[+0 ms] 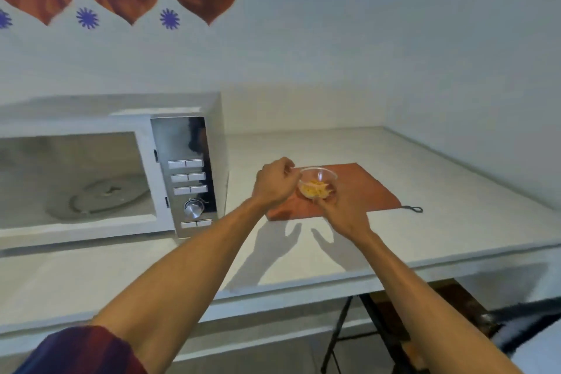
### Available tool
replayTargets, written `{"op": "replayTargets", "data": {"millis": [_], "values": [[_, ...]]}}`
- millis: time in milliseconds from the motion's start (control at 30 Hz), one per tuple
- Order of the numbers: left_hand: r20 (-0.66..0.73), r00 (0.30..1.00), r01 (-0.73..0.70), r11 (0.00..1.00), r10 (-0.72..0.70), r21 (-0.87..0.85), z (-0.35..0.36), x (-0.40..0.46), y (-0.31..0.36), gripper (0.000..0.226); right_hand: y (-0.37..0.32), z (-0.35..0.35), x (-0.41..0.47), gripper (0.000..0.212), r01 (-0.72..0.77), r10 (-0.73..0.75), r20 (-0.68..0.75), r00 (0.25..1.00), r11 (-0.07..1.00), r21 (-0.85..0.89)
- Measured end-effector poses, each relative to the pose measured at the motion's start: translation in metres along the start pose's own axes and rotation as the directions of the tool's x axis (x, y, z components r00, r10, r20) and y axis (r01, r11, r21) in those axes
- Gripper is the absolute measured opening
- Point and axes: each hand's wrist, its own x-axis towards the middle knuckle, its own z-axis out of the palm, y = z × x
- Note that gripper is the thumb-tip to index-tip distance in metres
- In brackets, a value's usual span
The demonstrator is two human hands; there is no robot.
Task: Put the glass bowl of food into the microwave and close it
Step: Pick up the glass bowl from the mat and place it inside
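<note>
A small glass bowl [317, 183] with yellow-orange food sits over an orange mat [364, 191] on the white counter. My left hand [274, 181] grips the bowl's left rim and my right hand [343, 209] holds its near right side. To the left stands a white microwave [188, 167], its cavity open with the glass turntable [100, 197] visible inside. The microwave door is out of view.
The white counter [425, 237] runs along the wall into a corner at the right. A dark loop [413, 208] sticks out from the mat's right corner. Folding table legs [343, 331] show below the counter's front edge.
</note>
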Motion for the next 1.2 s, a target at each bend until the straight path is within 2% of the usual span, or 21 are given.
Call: {"op": "replayTargets", "data": {"millis": [67, 100, 167, 233, 300, 400, 500, 600, 667, 800, 1000, 1200], "values": [[-0.029, 0.997, 0.065, 0.997, -0.066, -0.035, 0.022, 0.020, -0.009, 0.041, 0.019, 0.000, 0.021, 0.064, -0.014, 0.014, -0.004, 1.000, 0.999, 0.048], [-0.036, 0.994, 0.103, 0.992, -0.106, -0.072, 0.034, 0.031, -0.014, 0.043, 0.031, 0.001, 0.032, 0.070, -0.025, 0.025, -0.002, 1.000, 0.998, 0.065], [-0.017, 0.983, 0.177, 0.975, -0.180, -0.137, 0.048, 0.043, -0.020, 0.048, 0.043, 0.006, 0.046, 0.069, -0.058, 0.059, -0.006, 0.998, 0.994, 0.094], [0.016, 0.972, 0.235, 0.962, -0.235, -0.137, 0.066, 0.058, -0.025, 0.048, 0.056, 0.011, 0.063, 0.058, -0.095, 0.095, 0.009, 0.995, 0.988, 0.125], [0.076, 0.956, 0.292, 0.941, -0.283, -0.172, 0.080, 0.066, -0.031, 0.047, 0.061, 0.017, 0.074, 0.063, -0.132, 0.129, 0.031, 0.991, 0.982, 0.132], [0.221, 0.914, 0.395, 0.868, -0.339, -0.300, 0.100, 0.079, -0.041, 0.048, 0.076, 0.030, 0.093, 0.096, -0.162, 0.159, 0.053, 0.986, 0.985, 0.054], [0.232, 0.911, 0.406, 0.841, -0.341, -0.357, 0.115, 0.089, -0.045, 0.049, 0.089, 0.042, 0.109, 0.125, -0.223, 0.220, 0.040, 0.975, 0.973, 0.064], [0.205, 0.920, 0.392, 0.819, -0.335, -0.420, 0.125, 0.096, -0.043, 0.044, 0.100, 0.053, 0.121, 0.122, -0.254, 0.256, 0.026, 0.966, 0.931, 0.261], [0.192, 0.920, 0.393, 0.800, -0.343, -0.453, 0.129, 0.098, -0.043, 0.043, 0.104, 0.060, 0.125, 0.114, -0.243, 0.260, -0.012, 0.965, 0.916, 0.320], [0.155, 0.922, 0.381, 0.765, -0.354, -0.519, 0.125, 0.088, -0.042, 0.044, 0.095, 0.062, 0.117, 0.103, -0.204, 0.239, -0.073, 0.968, 0.924, 0.323], [0.087, 0.932, 0.340, 0.769, -0.351, -0.542, 0.087, 0.053, -0.034, 0.041, 0.052, 0.056, 0.083, 0.117, -0.106, 0.145, -0.106, 0.984, 0.945, 0.310], [0.122, 0.944, 0.321, 0.776, -0.305, -0.544, 0.022, -0.017, -0.035, 0.041, -0.013, 0.051, 0.017, 0.109, -0.040, 0.065, -0.086, 0.994, 0.965, 0.260]]}}
